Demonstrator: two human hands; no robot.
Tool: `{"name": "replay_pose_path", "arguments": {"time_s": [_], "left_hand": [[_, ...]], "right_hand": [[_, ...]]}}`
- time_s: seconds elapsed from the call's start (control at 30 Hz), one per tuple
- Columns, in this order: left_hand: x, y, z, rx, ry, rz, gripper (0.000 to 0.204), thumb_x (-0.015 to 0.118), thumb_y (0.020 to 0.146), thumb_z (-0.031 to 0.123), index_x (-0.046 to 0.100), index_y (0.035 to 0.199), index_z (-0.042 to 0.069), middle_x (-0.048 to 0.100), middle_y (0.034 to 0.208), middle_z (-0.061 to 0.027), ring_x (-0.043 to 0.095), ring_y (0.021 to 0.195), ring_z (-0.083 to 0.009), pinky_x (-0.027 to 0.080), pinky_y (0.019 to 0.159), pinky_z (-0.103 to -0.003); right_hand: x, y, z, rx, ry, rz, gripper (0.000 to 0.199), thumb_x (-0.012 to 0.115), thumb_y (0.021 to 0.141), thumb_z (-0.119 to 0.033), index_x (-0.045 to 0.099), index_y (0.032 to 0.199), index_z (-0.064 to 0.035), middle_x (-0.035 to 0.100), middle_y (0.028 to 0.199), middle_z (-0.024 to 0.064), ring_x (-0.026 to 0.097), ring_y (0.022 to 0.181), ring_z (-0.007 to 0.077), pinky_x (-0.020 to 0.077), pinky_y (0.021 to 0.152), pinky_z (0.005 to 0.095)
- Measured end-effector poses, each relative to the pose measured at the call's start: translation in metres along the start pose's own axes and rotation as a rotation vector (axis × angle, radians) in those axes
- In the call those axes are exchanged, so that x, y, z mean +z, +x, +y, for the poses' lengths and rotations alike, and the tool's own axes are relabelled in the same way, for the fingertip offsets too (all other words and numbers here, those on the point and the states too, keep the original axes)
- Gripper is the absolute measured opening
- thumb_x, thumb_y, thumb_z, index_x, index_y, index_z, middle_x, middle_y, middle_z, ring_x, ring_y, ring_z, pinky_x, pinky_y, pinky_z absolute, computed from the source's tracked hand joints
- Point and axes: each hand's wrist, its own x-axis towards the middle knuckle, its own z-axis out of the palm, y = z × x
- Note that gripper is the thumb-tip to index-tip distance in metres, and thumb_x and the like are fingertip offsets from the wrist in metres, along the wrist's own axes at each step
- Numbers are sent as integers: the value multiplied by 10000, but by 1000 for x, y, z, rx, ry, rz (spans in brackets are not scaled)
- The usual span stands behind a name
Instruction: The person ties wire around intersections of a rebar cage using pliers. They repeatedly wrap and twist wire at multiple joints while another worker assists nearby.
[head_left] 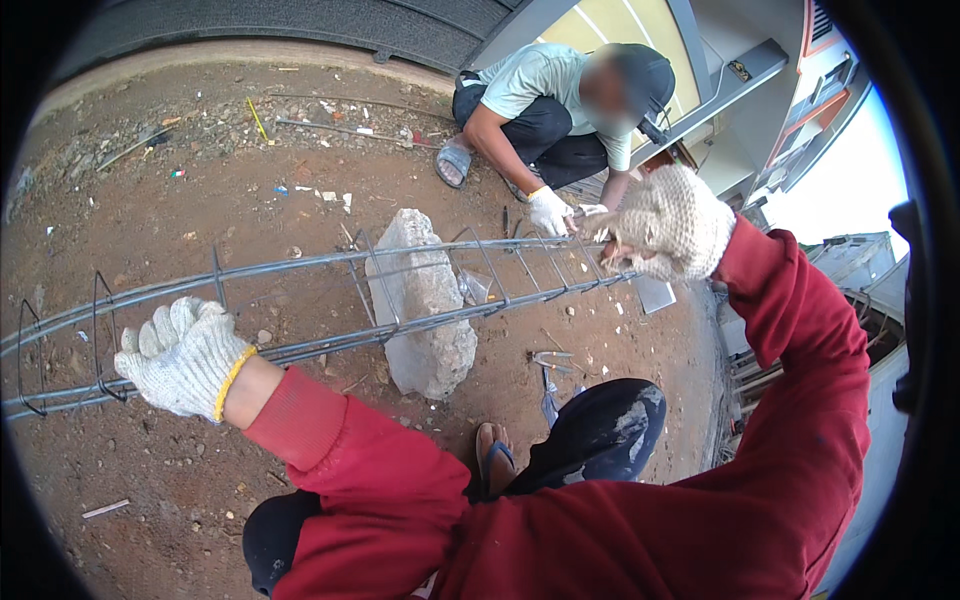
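Closest to us is the red jacket [640, 540], which fills the bottom and the right side of the frame. The steel cage [320, 347] lies across the frame, from the left edge to the right of centre, and rests over a concrete block [425, 285]. Our left hand [182, 355], gloved, lies over its lower bars at left, with bent fingers; we cannot tell whether it grips the steel. Our right hand [675, 225] is curled at the cage's right end, and what it pinches is hidden from us.

We judge that the cage already has its form: stirrups [217, 272] stand around the long bars [290, 265] at many places. A wide space remains left of the block, but we cannot say whether it needs another one. The ties are too small to check. The right end seems to be unfinished, because a co-worker [545, 110] crouches there, with a gloved hand [549, 212] beside the steel. Pliers [550, 358] lie on the ground [180, 500], right of centre.
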Motion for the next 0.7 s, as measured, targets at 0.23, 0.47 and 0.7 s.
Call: {"name": "replay_pose_path", "arguments": {"time_s": [0.23, 0.47, 0.7], "left_hand": [[-34, 32, 44, 375, 611, 113, 410, 399, 969, 280, 517, 1274, 33, 608, 1219, -102, 592, 1079, -210, 459, 899, -402], [-2, -107, 7, 1402, 1489, 261, 599, 652, 896, 369, 492, 1340, 0, 563, 1306, -160, 577, 1140, -268, 443, 976, -374], [-43, -282, -66, -457, 1956, -1627, 334, 564, 963, 151, 569, 1238, -40, 682, 1097, -102, 636, 977, -192, 483, 891, -310]], "right_hand": [[180, -5, -32, -198, 202, 219, 469, 572, 898, -264, 518, 1358, -192, 669, 782, 66, 661, 655, 267, 519, 541, 404], [296, 39, -12, -651, 43, 679, 403, 531, 831, -245, 615, 1218, -170, 520, 618, 1, 576, 542, 184, 430, 447, 351], [324, 49, 12, -698, 315, 1110, 216, 606, 778, -235, 652, 970, -148, 637, 894, 72, 629, 790, 271, 517, 660, 438]]}}
